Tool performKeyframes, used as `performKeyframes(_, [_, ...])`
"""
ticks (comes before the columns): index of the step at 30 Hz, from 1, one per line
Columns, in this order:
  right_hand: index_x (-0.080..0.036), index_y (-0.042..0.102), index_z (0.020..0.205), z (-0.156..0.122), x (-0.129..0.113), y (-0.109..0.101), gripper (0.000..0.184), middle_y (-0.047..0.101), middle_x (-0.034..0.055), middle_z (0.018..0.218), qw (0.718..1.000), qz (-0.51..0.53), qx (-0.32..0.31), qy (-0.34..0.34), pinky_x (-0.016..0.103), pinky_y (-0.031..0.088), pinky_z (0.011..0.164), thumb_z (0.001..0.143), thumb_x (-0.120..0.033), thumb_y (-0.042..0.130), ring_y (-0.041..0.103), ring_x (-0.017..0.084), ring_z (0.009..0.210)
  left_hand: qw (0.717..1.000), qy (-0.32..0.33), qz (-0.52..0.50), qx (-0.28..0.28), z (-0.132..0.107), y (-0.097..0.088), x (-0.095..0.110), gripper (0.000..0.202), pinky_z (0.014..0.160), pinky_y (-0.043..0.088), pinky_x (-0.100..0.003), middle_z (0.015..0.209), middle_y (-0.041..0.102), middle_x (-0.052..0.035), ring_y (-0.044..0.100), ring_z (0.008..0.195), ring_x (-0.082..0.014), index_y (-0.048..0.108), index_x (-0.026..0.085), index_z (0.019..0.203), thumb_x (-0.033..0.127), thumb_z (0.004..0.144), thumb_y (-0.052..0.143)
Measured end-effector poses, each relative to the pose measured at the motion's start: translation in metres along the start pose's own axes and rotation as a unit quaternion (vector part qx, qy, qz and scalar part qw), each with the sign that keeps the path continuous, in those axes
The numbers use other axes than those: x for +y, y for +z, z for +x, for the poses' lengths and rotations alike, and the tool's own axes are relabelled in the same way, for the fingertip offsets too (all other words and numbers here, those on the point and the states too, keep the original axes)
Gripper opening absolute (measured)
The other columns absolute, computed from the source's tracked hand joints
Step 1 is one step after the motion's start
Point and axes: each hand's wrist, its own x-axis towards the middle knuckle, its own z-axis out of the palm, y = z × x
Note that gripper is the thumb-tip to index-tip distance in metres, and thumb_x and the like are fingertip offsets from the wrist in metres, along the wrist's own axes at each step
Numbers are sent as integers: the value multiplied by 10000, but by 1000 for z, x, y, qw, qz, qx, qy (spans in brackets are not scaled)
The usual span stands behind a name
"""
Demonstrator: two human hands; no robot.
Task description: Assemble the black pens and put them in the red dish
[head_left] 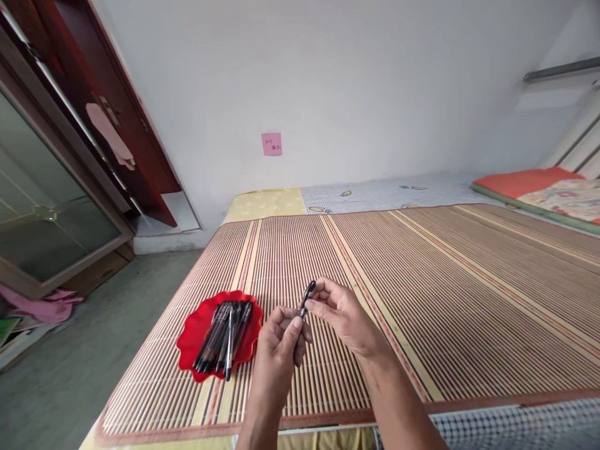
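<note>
Over the striped bamboo mat (459, 294), both my hands hold one black pen (308, 296). My left hand (280, 350) is closed around the pen's lower end, fingers curled. My right hand (341, 312) pinches the pen's upper part between thumb and fingers. Just left of my left hand lies a red scalloped plate (191, 334) with several black pens (225, 334) piled on it.
The mat covers a bed against a white wall with a pink sticky note (272, 144). An orange and patterned cushion (548, 190) lies at the far right. A dark wooden cabinet with glass doors (56, 187) stands at the left, beside bare floor (94, 350).
</note>
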Motion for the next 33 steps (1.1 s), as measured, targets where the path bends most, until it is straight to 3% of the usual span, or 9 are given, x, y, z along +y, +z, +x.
performKeyframes(9, [-231,674,985,0,0,-6,177,675,-12,936,1000,2,-6,13,278,496,860,890,-355,760,645,137,923,1000,-8,-28,-3,-2,7,-4,386,413,312,-134,661,638,36,427,445,-30,559,171,897,487,855,777])
performKeyframes(15, [-208,699,944,-2,-7,-12,217,680,5,917,998,-33,40,22,301,493,845,867,-399,767,635,155,893,1000,-9,-20,-16,-3,11,-7,383,406,331,-145,655,630,33,438,433,-37,556,170,900,508,881,734])
performKeyframes(21, [-211,686,983,0,0,-2,267,675,0,896,996,-61,54,21,297,496,798,890,-457,732,624,148,851,999,16,23,31,-6,17,-6,355,432,347,-152,679,620,34,467,458,-46,560,170,922,488,892,715])
performKeyframes(24, [-214,681,981,1,4,5,265,690,9,930,997,-61,23,32,311,512,827,867,-438,765,644,160,888,998,19,38,35,-5,12,-4,303,458,372,-181,707,638,20,516,476,-71,566,176,936,457,909,675])
performKeyframes(26, [-209,690,969,2,6,6,280,696,14,924,997,-54,36,34,311,519,828,843,-438,789,653,163,887,994,25,100,33,-3,-2,2,255,529,437,-222,747,663,-6,595,561,-119,589,181,933,431,921,639])
performKeyframes(28, [-203,703,978,2,9,4,314,698,20,909,996,-41,73,34,303,527,792,827,-461,800,654,159,854,969,38,236,66,-3,-27,13,200,636,480,-275,770,679,-27,647,684,-175,619,192,893,390,913,635])
performKeyframes(29, [-200,708,986,3,11,1,336,697,22,897,995,-33,89,36,299,532,763,820,-476,802,650,155,826,937,49,328,107,-3,-41,19,168,675,476,-297,765,681,-28,652,717,-195,628,200,868,364,902,645])
performKeyframes(31, [-194,716,995,4,14,-4,370,689,21,864,993,-17,107,40,297,543,705,807,-499,807,638,147,762,849,34,491,191,-3,-72,29,146,672,444,-324,728,679,-25,653,713,-233,607,221,822,338,876,677])
performKeyframes(33, [-184,719,986,5,17,-8,383,679,20,832,993,-11,111,46,298,552,672,798,-505,812,631,142,721,770,-6,598,223,-5,-96,34,173,642,408,-330,743,689,-32,662,726,-267,562,237,786,324,855,695])
